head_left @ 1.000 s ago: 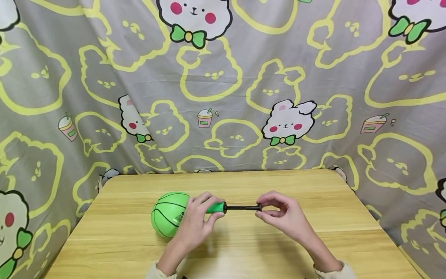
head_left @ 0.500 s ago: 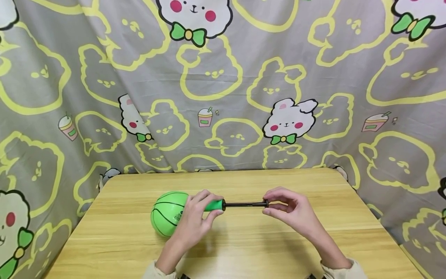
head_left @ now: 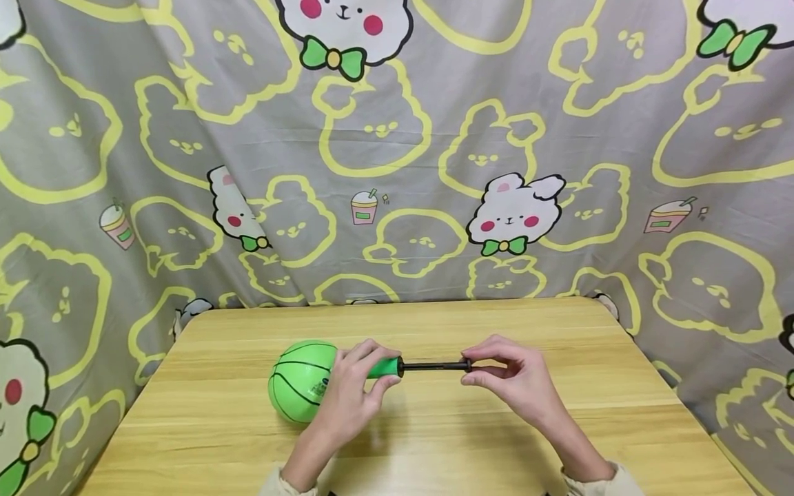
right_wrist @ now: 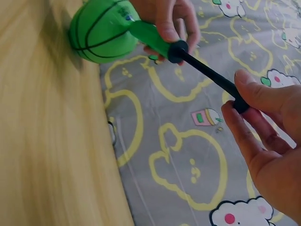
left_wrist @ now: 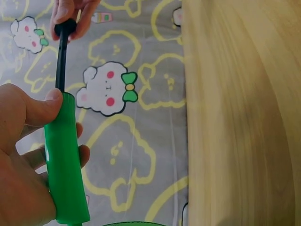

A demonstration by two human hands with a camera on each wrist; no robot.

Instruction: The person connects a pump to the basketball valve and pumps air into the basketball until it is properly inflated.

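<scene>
A green hand pump (left_wrist: 66, 160) with a black plunger rod (head_left: 434, 366) points sideways above the table. My left hand (head_left: 350, 393) grips its green barrel, thumb and fingers around it. At the rod's outer end, my right hand (head_left: 515, 375) pinches the black end knob (right_wrist: 240, 104) between thumb and fingertips. A length of rod shows between the barrel and the knob. Left of the pump, a green ball with black basketball lines (head_left: 300, 382) rests on the table, partly behind my left hand. In the right wrist view the pump's far end meets the ball.
The wooden table (head_left: 471, 448) spans the view below the hands. Behind it and along both sides hangs a grey curtain (head_left: 428, 158) printed with yellow outlines and white cartoon animals.
My right hand drew the knob outward to the right, lengthening the exposed rod, then moved it slightly back left. My left hand and the ball stay nearly in place.
</scene>
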